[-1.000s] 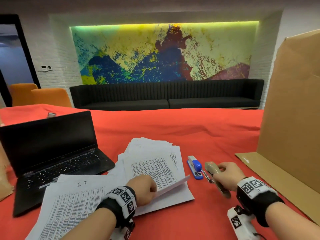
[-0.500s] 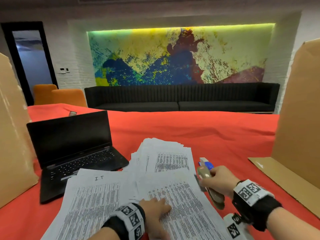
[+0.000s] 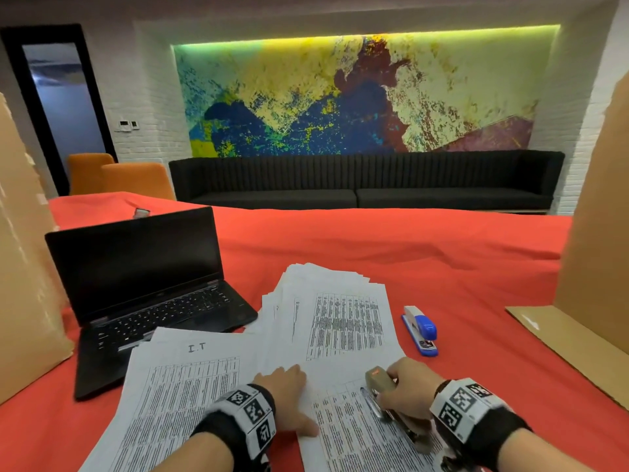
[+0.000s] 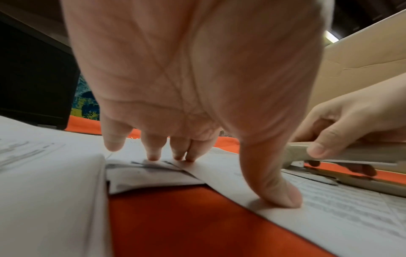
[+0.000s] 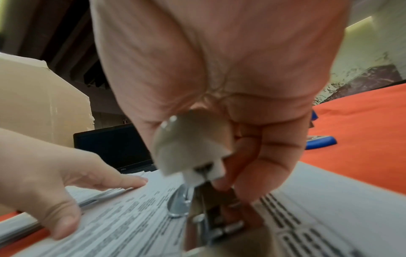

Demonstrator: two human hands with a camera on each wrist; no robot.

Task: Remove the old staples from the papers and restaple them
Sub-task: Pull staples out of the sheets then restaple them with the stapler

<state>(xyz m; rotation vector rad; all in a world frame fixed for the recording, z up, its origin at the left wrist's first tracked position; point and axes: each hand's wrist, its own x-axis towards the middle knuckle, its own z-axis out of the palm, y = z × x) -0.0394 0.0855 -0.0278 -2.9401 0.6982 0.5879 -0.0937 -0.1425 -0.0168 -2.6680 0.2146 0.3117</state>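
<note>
A printed set of papers (image 3: pixel 354 434) lies near the table's front edge. My left hand (image 3: pixel 289 400) rests flat on its left side, with fingertips (image 4: pixel 153 154) and thumb pressing the sheet down. My right hand (image 3: pixel 408 390) grips a beige stapler (image 3: pixel 379 381) whose head sits over the top of that set; in the right wrist view the stapler (image 5: pixel 189 149) is partly open, with my fingers curled round it. A blue stapler (image 3: pixel 420 330) lies on the red cloth to the right of the papers.
More paper stacks (image 3: pixel 337 318) and a sheet marked "I.T" (image 3: pixel 190 376) spread across the red tablecloth (image 3: pixel 425 260). An open black laptop (image 3: pixel 143 287) stands at the left. Cardboard panels (image 3: pixel 599 233) rise at both sides.
The paper set has been pulled toward the front edge and laid flat. My right hand has brought the beige stapler down over its top; the left hand went from gripping to pressing flat.
</note>
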